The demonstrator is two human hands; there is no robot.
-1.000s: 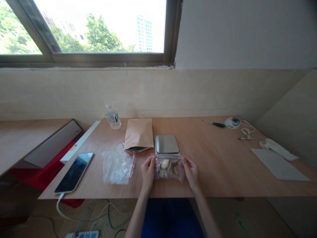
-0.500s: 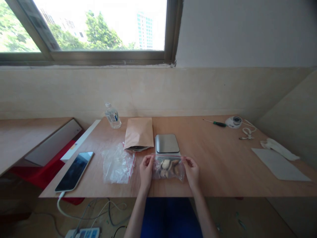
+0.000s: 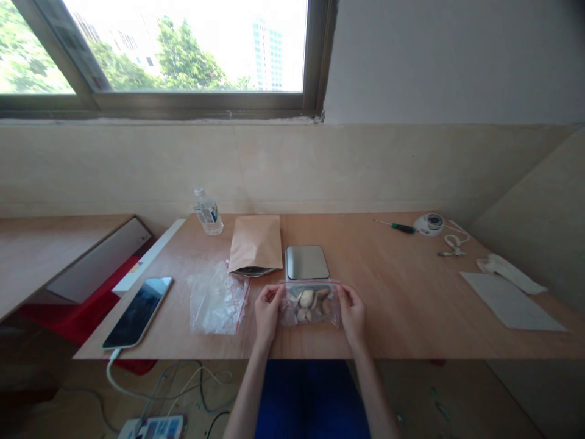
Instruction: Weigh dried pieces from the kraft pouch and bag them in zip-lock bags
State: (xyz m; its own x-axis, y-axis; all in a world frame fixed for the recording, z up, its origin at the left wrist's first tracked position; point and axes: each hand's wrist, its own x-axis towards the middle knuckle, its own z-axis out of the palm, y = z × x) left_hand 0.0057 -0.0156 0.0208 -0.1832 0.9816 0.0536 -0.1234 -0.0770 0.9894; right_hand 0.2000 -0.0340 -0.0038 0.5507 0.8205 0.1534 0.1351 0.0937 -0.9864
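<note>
Between my hands is a clear zip bag (image 3: pixel 311 306) with a red seal strip along its top edge. Inside it are several brown and pale pieces that look like dried mushrooms. My left hand (image 3: pixel 268 310) pinches the bag's upper left corner, and my right hand (image 3: pixel 351 310) pinches the upper right corner. Just behind the bag lies a small flat scale (image 3: pixel 307 262) with a metal top. To the left rest some empty-looking clear zip bags (image 3: pixel 214 302), partly under an open-mouthed brown paper pouch (image 3: pixel 256 244).
A phone (image 3: pixel 137 312) on a white cable lies at the left front, with a water bottle (image 3: pixel 208 213) behind. At the right are a screwdriver (image 3: pixel 402 228), a dome camera (image 3: pixel 429 224), a white sheet (image 3: pixel 512 302) and a white cloth-like item (image 3: pixel 512 273). The table's front edge is close.
Both hands keep their hold on the zip bag, which has barely shifted. The whole view has moved very slightly.
</note>
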